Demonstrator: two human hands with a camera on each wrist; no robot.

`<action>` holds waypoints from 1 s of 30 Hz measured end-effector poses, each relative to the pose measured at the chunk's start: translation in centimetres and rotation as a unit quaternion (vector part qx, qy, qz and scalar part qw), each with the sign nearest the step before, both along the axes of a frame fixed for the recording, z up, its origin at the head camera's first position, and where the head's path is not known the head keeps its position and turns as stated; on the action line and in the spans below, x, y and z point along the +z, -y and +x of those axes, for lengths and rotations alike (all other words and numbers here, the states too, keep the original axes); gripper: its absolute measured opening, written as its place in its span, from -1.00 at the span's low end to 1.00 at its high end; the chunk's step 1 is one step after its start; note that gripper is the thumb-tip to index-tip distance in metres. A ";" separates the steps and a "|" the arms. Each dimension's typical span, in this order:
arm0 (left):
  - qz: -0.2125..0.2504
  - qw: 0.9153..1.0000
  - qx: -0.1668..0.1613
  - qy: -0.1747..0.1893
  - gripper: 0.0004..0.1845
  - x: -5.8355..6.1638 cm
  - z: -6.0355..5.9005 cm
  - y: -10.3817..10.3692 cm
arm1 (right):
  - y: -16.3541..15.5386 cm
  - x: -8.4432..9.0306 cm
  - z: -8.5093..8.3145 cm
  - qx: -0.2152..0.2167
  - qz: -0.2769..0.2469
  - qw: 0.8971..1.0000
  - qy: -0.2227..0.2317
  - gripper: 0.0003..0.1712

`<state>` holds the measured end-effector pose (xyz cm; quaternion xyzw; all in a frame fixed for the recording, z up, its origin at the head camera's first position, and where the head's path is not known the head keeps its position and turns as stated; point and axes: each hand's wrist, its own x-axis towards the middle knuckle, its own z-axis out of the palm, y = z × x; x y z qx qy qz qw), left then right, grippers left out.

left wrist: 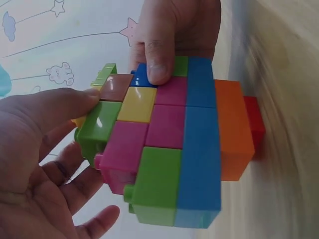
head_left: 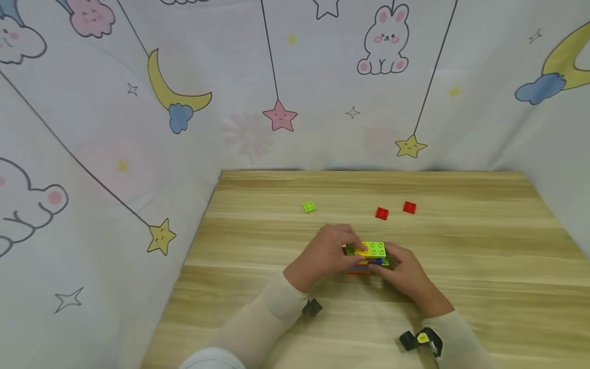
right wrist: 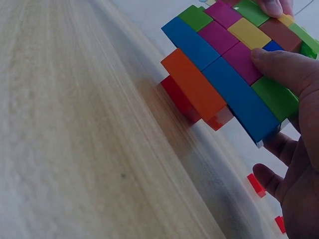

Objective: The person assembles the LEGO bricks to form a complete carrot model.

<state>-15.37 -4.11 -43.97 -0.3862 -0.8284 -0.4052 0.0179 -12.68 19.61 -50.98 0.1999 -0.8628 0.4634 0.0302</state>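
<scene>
A stepped stack of colourful toy building bricks [left wrist: 167,127] stands on the table, with a red brick [left wrist: 254,122] at its foot and an orange one [left wrist: 234,129] above that. Long blue bricks and rows of pink, green, yellow and brown ones follow. My left hand [head_left: 329,251] pinches a yellow brick [head_left: 361,249] at the top, beside a light green brick [head_left: 378,249]. From the other side my right hand [head_left: 405,269] grips the stack, its thumb against the front in the right wrist view. The fingers behind the stack are partly hidden.
Toward the back of the wooden table [head_left: 258,225] lie a small light green brick [head_left: 309,206] and two red bricks, one nearer the middle [head_left: 381,213] and one farther right [head_left: 409,207]. A printed cloth [head_left: 322,72] hangs behind and along the sides.
</scene>
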 end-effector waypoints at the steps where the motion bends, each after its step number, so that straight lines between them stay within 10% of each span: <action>1: -0.005 1.000 -0.001 -0.007 -0.82 -0.1 -0.1 0.0 | -0.1 0.0 0.0 -0.001 0.000 1.000 -0.001 -0.58; 7: -0.022 0.999 -0.020 -0.035 -0.78 -0.4 -0.4 -0.1 | -0.4 -0.3 -0.1 -0.006 -0.004 1.000 -0.006 -0.58; 13: 0.015 0.999 -0.016 0.026 -0.56 -0.8 -1.2 0.8 | -0.2 -0.3 0.0 -0.001 -0.011 1.000 -0.005 -0.56; 21: 0.093 0.978 0.146 0.118 -0.66 -4.4 -5.8 4.4 | 1.1 3.2 1.3 -0.011 0.006 1.000 0.029 -0.55; 30: 0.085 0.951 0.265 0.139 -0.64 -8.7 -10.3 8.0 | 0.4 0.4 0.4 -0.017 0.006 0.999 0.038 -0.51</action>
